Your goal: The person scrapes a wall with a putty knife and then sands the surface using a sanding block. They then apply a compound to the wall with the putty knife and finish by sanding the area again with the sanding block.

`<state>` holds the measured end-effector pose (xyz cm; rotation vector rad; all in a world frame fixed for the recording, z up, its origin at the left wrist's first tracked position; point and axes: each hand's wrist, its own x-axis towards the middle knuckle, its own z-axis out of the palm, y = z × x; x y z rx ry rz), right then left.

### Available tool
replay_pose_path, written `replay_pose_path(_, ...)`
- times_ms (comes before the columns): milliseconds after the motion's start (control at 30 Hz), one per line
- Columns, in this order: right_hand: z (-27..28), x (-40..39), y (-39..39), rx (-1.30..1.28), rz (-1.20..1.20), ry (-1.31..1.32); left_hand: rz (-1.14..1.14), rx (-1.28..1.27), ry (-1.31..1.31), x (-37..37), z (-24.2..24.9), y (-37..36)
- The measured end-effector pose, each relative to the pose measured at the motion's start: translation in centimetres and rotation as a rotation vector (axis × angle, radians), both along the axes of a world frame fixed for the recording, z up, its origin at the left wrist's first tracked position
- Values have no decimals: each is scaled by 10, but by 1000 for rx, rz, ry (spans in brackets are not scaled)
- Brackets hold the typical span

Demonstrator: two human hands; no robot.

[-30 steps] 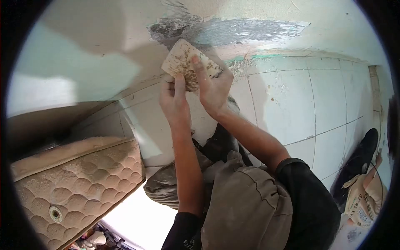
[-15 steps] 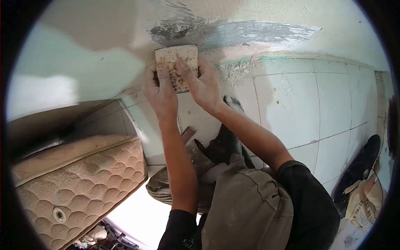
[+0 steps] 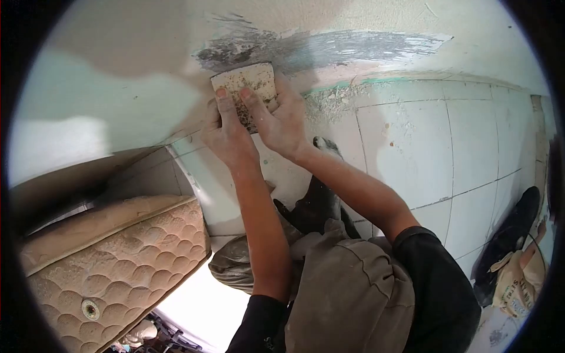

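Both hands grip a pale, speckled rectangular piece [image 3: 256, 79], its top edge against the wall [image 3: 365, 17] just under a rough grey patch [image 3: 347, 47]. The left side of the piece is in my left hand [image 3: 226, 126], thumb flat on its face. My right hand [image 3: 282, 117] holds the right side, with its thumb also pressed on the face. The fingers behind the piece are mostly hidden. White dust coats both hands. Crumbled debris [image 3: 332, 103] lies beside my right hand, along the foot of the wall.
A quilted, dusty mattress [image 3: 129, 259] leans at the lower left. White floor tiles [image 3: 412, 141] stretch to the right. Near the right edge are a dark elongated object [image 3: 506, 241] and a printed sack [image 3: 515, 288]. A dark shoe [image 3: 321, 200] shows below my right forearm.
Both hands and the piece have shifted slightly left, and the piece is now more tilted. More of the dark left part of the grey patch shows.
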<state>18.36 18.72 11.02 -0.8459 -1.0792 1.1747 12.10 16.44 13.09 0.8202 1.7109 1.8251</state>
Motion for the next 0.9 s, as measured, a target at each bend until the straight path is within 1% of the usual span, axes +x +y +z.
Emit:
replay_pose_path(33, 0, 0, -3, -1, 0, 1, 2, -14, 12, 0, 2, -1)
replay_pose_path(100, 4, -3, -9, -148, 49, 91, 2, -25, 33, -4, 3, -1)
replay_pose_path(133, 3, -4, -7, -146, 44, 96, -10, -8, 25, -7, 0, -1)
replay_pose_path(200, 0, -3, -1, 3, -15, -6, -32, 17, 15, -5, -2, 2)
replay_pose_path(267, 2, 0, 1, -22, 0, -2, -11, 79, -187, 0, -2, 5)
replay_pose_path(300, 5, 0, 2, -49, 26, 0, -16, 86, -181, 1, -1, 6)
replay_pose_path(400, 11, 6, 5, -4, 41, -36, 13, 84, -261, 4, 1, 5)
replay_pose_path(433, 11, 7, 6, 1, 37, -41, 1, 108, -242, 4, 1, 4)
replay_pose_path(500, 12, 9, 6, -33, 129, -48, -30, 129, -224, 4, 7, 1)
replay_pose_path(567, 7, 3, 3, -49, 60, -12, 100, 0, -50, 8, 18, 2)
replay_pose_path(700, 17, -9, -2, -57, 44, 52, -9, -24, 62, -6, 17, 1)
replay_pose_path(733, 20, -6, 0, -62, 35, 58, -6, 24, -88, -2, 24, 3)
replay_pose_path(767, 22, -2, 3, -48, 90, -11, 1, 65, -240, 0, 27, 2)
replay_pose_path(800, 26, 1, 5, -30, 150, -79, 0, 59, -235, -1, 26, 2)
replay_pose_path(833, 32, 1, 9, -21, 152, -78, -1, 85, -299, -3, 24, 4)
replay_pose_path(867, 38, 2, 12, -8, 179, -131, -3, 109, -367, -3, 22, 7)
replay_pose_path(900, 41, 3, 12, -7, 201, -183, -7, 104, -371, -5, 20, 7)
